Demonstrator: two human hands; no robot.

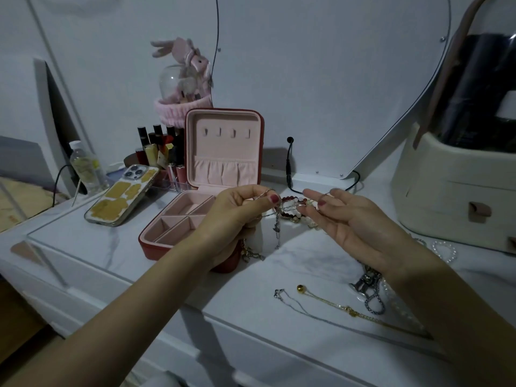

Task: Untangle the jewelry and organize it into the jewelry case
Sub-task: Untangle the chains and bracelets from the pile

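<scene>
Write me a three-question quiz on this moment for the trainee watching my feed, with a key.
1. True or false: the jewelry case stands open with its compartments bare of jewelry.
2. What do the left hand and right hand hold between them? A) the gold chain B) a tangle of thin silver chain C) the phone
3. Fill in: the gold chain lies on the table, just right of the loose ____ chain.

Key: 1 true. 2 B; the silver chain tangle hangs between the hands, above a beaded bracelet. 3 silver.
</scene>
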